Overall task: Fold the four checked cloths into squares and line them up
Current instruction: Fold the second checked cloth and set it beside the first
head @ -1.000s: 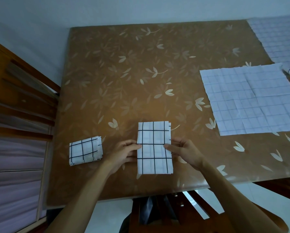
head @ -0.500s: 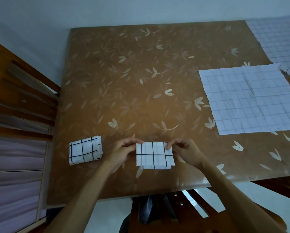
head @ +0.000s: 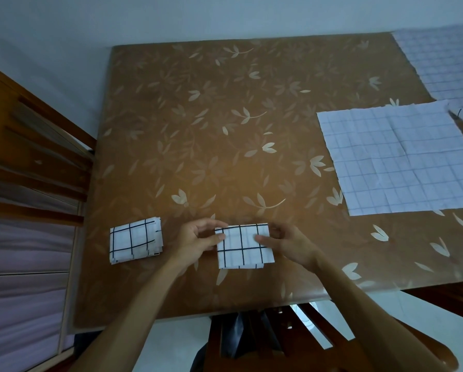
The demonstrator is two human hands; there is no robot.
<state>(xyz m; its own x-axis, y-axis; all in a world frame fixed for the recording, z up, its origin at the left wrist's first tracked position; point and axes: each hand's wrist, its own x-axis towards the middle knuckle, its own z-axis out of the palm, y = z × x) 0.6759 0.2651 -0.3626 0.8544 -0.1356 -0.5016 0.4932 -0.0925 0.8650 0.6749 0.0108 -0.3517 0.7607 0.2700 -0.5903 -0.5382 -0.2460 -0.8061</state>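
Observation:
A white cloth with dark checks, folded into a small square, lies near the table's front edge. My left hand pinches its left edge, thumb on top. My right hand holds its right edge, thumb laid across the top face. To the left lies another folded square, untouched. At the right, an unfolded checked cloth lies flat, and a second unfolded cloth sits at the far right corner.
The brown leaf-patterned table stands against a pale wall. A wooden chair is at the left side. Another wooden chair sits under the front edge below my arms.
The long folded strip was folded in half toward me into a small square. Both hands moved from its middle edges to the top corners and now hold its sides.

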